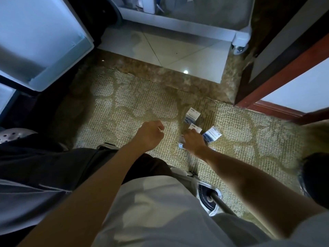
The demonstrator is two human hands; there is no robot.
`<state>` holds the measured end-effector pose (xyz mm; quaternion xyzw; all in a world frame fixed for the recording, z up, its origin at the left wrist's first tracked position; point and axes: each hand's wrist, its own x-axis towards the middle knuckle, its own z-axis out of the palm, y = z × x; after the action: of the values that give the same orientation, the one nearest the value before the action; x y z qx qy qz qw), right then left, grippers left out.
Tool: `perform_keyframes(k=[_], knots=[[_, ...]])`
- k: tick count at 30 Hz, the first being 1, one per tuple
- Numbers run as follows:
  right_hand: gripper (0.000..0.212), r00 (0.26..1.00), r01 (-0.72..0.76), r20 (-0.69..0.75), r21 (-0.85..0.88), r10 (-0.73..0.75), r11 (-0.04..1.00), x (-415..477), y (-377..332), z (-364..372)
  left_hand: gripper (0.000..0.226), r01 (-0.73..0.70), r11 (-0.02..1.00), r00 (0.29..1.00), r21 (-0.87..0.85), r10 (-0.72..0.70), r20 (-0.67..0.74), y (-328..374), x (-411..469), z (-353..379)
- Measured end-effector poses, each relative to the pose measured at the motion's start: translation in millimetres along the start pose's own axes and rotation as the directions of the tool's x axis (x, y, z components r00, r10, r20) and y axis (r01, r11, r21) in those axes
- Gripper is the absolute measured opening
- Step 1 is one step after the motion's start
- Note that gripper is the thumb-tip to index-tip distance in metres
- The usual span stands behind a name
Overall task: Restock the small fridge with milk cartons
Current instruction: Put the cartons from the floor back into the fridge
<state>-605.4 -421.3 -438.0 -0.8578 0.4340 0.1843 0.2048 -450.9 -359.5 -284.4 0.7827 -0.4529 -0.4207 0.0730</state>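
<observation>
Several small white-and-blue milk cartons stand on the patterned carpet. One carton (191,116) stands farthest from me, another (211,134) to the right. My right hand (194,142) reaches down among them and grips a carton (195,128) whose top shows above my fingers; a further carton edge (181,142) shows at the hand's left. My left hand (149,135) hovers over the carpet to the left, fingers curled into a loose fist with nothing in it. The small fridge's open door (41,43) with its white shelf is at the upper left.
A white wheeled cart (238,39) stands on the tiled floor ahead. A red-brown wooden door frame (277,86) runs along the right. My knees and a shoe (208,198) are below. A perforated metal object (12,134) sits at the left edge.
</observation>
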Motion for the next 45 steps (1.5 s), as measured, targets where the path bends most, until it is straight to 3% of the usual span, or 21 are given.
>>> perform_keyframes(k=[6, 11, 16, 20, 23, 27, 32, 37, 41, 45], knots=[[0.029, 0.990, 0.131, -0.077, 0.238, -0.116, 0.962, -5.3, -13.9, -52.4, 0.030, 0.021, 0.998, 1.000, -0.059, -0.022, -0.008, -5.9, 5.0, -6.9], [0.023, 0.951, 0.307, -0.135, 0.508, -0.277, 0.805, -15.2, -39.6, -126.7, 0.061, -0.017, 0.998, 1.000, -0.068, 0.017, -0.007, -10.2, 0.8, -18.8], [0.021, 0.933, 0.309, -0.105, 0.722, -0.344, 0.619, -23.0, -58.3, -167.8, 0.058, -0.009, 0.982, 0.998, -0.189, -0.002, -0.060, -14.0, -1.5, -33.5], [0.035, 0.918, 0.197, 0.035, 0.825, -0.394, 0.530, -17.6, -40.3, -168.8, 0.052, -0.024, 0.997, 0.996, -0.074, 0.018, -0.092, -13.3, -1.3, -33.5], [0.044, 0.966, 0.066, 0.099, 0.798, -0.238, 0.599, -4.5, -9.3, -144.5, 0.054, -0.001, 0.999, 0.992, -0.050, -0.005, -0.124, -14.2, 1.6, -28.2], [0.062, 0.988, -0.113, 0.146, 0.469, 0.049, 0.876, 4.8, 31.7, -74.4, 0.056, 0.035, 0.996, 0.991, -0.080, -0.045, -0.128, -18.8, 4.0, -30.1], [0.048, 0.964, -0.265, 0.075, 0.334, 0.255, 0.905, 4.1, 42.1, -14.3, 0.057, 0.048, 0.999, 0.990, -0.011, -0.049, -0.133, -22.5, 4.8, -30.5], [0.037, 0.955, -0.295, 0.086, 0.261, 0.282, 0.919, 15.6, 33.2, -1.8, 0.054, 0.064, 0.998, 0.992, -0.010, -0.065, -0.111, -26.7, 1.6, -26.8], [0.043, 0.946, -0.324, 0.070, 0.218, 0.317, 0.920, 23.0, 28.3, -9.4, 0.053, 0.074, 0.996, 0.987, -0.051, -0.080, -0.139, -28.3, 0.1, -26.6], [0.035, 0.970, -0.242, 0.035, 0.186, 0.240, 0.952, 18.7, 25.4, -17.9, 0.054, 0.082, 0.994, 0.982, -0.077, -0.093, -0.163, -29.5, -1.8, -28.9]])
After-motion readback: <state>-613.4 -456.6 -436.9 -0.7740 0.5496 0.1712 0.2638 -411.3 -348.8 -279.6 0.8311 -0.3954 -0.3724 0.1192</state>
